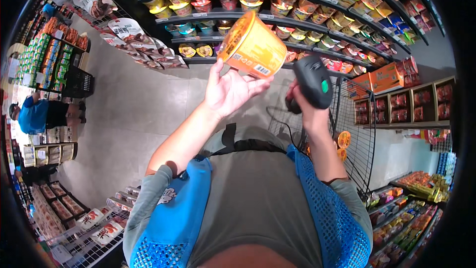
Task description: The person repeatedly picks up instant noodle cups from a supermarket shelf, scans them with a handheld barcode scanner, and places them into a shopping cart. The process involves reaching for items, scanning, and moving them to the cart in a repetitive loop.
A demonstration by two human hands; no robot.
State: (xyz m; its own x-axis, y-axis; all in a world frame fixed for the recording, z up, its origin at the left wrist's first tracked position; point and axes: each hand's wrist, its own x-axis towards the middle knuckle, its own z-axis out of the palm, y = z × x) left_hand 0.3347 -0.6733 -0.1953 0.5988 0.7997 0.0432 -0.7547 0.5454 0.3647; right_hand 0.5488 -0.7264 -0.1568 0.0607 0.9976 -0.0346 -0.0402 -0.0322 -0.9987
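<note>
My left hand (234, 91) holds up an orange instant-noodle tub (256, 46), tilted on its side. The tub's printed barcode faces toward me and to the right, and my fingers lie under its lower edge. In my right hand (310, 115) is a black handheld barcode scanner (314, 82), gripped by its handle with a green spot on its head. The scanner is to the right of the tub, apart from it. Beyond both hands, shelves (238, 15) carry rows of instant-noodle tubs in several colours.
A black wire shopping cart (355, 134) stands close at my right with orange tubs (344, 140) in it. Orange cartons (386, 78) sit behind it. Hanging packets (137, 41) line a rack at left. Farther left, a person in a blue top (35, 115) stands by product displays.
</note>
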